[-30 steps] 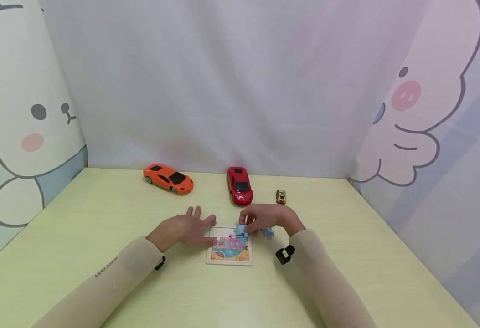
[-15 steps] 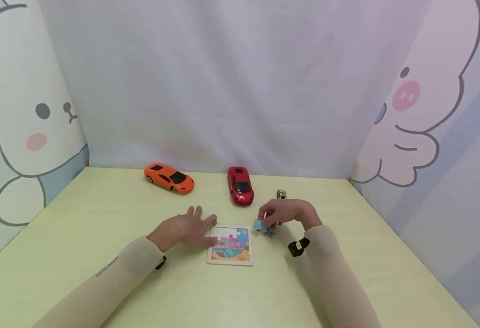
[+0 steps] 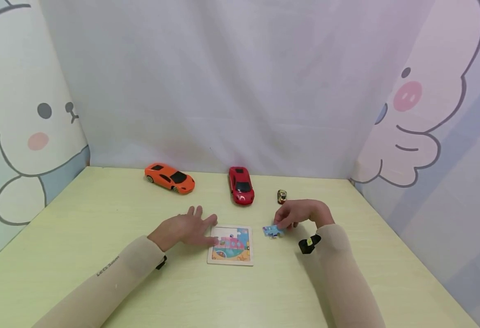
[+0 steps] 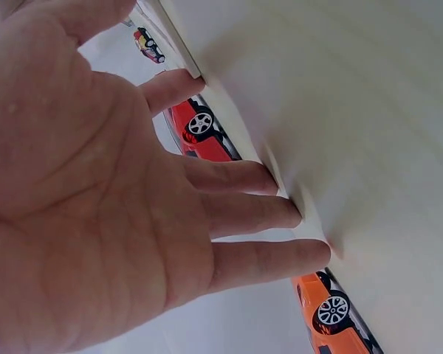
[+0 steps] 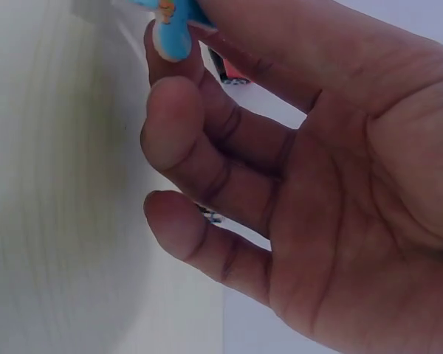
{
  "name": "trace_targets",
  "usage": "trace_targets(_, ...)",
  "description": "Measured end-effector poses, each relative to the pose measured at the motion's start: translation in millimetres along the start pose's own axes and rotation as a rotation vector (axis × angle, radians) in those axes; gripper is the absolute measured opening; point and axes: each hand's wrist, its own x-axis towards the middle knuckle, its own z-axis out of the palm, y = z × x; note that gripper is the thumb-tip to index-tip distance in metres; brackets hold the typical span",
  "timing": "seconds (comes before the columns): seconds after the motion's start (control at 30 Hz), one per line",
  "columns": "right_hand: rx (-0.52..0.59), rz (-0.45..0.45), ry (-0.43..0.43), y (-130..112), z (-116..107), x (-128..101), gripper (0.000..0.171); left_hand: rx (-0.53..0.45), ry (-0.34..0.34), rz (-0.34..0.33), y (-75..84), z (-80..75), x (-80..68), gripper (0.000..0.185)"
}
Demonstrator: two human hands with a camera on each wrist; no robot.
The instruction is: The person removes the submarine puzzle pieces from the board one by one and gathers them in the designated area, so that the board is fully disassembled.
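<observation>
A small jigsaw puzzle in a pale tray (image 3: 230, 263) lies on the table; colourful pieces fill most of it, with a bare white area at its upper left. My left hand (image 3: 187, 229) rests by the tray's left side, fingers spread, its thumb over the edge. In the left wrist view the left palm (image 4: 125, 199) shows nothing held. Right of the tray, my right hand (image 3: 301, 213) pinches a blue puzzle piece (image 5: 173, 33) between thumb and forefinger, the other fingers loosely bent. Blue pieces (image 3: 270, 231) show at its fingertips; whether they overlap is hard to tell.
Behind the hands stand an orange toy car (image 3: 169, 178), a red toy car (image 3: 241, 186) and a tiny yellow-black car (image 3: 281, 196). A pale curtain (image 3: 223, 91) hangs along the table's back edge.
My right hand has moved right, from over the puzzle's upper right corner to beside the tray, carrying a blue piece with it. The left hand has stayed put.
</observation>
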Motion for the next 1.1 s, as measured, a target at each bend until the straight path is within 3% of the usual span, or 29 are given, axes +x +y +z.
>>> trace_targets(0.33,0.083,0.074,0.017,14.1,-1.3,-3.6,0.005,-0.011,0.006,0.008,-1.2,0.0,-0.7,0.062)
trace_targets(1.1,0.076,0.100,0.041,14.2,-2.1,-4.5,0.003,-0.006,-0.001,0.007,-2.3,-0.3,1.3,0.062)
